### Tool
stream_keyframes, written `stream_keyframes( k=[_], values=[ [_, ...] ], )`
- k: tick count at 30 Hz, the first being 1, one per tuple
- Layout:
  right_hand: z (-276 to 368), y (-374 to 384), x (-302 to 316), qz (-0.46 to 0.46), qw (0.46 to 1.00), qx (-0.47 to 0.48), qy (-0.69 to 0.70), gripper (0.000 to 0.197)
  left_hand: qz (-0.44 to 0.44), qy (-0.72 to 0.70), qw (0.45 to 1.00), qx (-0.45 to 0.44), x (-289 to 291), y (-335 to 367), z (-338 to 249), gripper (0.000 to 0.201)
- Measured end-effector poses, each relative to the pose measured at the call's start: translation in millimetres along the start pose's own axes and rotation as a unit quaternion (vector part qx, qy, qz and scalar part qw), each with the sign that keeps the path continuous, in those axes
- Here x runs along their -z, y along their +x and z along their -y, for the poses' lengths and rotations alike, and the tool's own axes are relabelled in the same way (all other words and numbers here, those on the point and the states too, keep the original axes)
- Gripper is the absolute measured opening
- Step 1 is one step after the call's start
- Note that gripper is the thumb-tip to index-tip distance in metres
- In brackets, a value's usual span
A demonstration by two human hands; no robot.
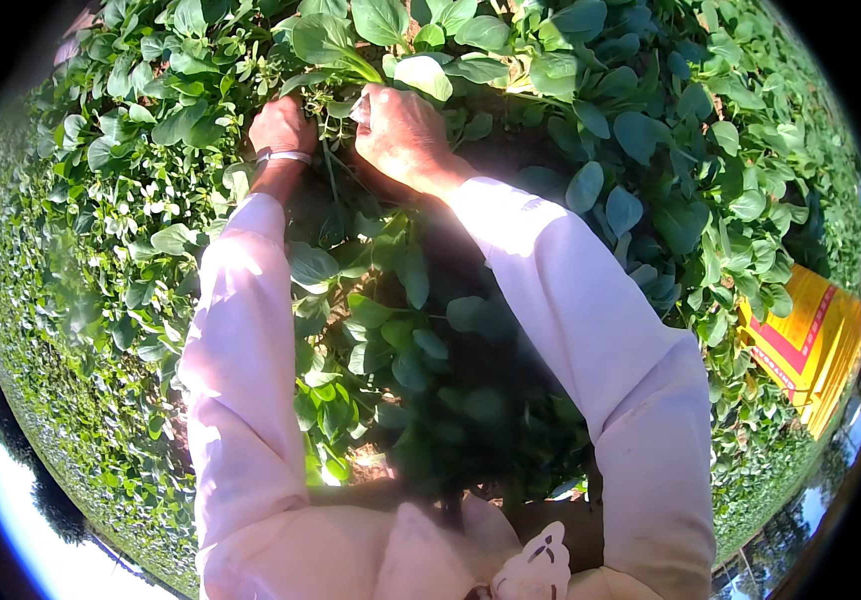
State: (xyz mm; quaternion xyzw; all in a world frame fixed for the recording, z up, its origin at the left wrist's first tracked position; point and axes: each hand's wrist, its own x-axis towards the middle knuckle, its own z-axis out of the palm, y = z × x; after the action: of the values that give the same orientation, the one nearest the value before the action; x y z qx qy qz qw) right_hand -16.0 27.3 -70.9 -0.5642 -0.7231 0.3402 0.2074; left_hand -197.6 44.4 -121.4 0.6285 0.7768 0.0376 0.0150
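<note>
Both my arms reach forward, in pale sleeves, into a dense bed of leafy green plants (pixel 381 22). My left hand (pixel 284 128), with a light band at its wrist, is closed low among the leaves. Its fingertips are hidden there. Close to its right, my right hand (pixel 403 132) is curled into a fist. A small, shiny greyish piece (pixel 361 108) shows at the left side of this fist; its kind cannot be made out. Thin green stems (pixel 329 160) hang between the two hands. A broad leaf (pixel 424 76) stands just beyond my right knuckles.
Smaller-leaved plants (pixel 91 270) cover the ground to the left. Shaded, broad-leaved plants (pixel 471 315) grow between my forearms. At the right lies a yellow bag or packet (pixel 801 340) with red markings, among the leaves. More crop stretches toward the far edges.
</note>
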Motion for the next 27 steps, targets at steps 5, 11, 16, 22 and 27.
stream_keyframes(
  k=[5,11,16,22,27],
  values=[
    [-19.9,-15.2,16.7,0.012,1.000,0.011,0.017,0.015,0.013,-0.021,1.000,0.002,0.7,-27.1,13.6,0.022],
    [-49.8,-69.9,73.2,0.042,0.996,0.066,0.039,0.014,0.059,-0.006,0.996,-0.067,22.2,-60.8,6.1,0.037],
    [-49.0,-93.0,97.9,0.041,0.997,0.059,-0.023,0.009,0.047,0.029,0.998,-0.008,34.6,-48.0,-12.9,0.026],
    [-50.2,-70.1,57.7,0.050,0.993,0.071,0.084,0.013,-0.031,-0.195,0.978,0.062,-7.4,-24.1,39.9,0.023],
    [-28.2,-51.9,19.8,0.049,0.997,0.039,0.034,0.015,0.014,-0.253,0.956,0.149,-53.5,-22.3,89.5,0.030]
  ],
)
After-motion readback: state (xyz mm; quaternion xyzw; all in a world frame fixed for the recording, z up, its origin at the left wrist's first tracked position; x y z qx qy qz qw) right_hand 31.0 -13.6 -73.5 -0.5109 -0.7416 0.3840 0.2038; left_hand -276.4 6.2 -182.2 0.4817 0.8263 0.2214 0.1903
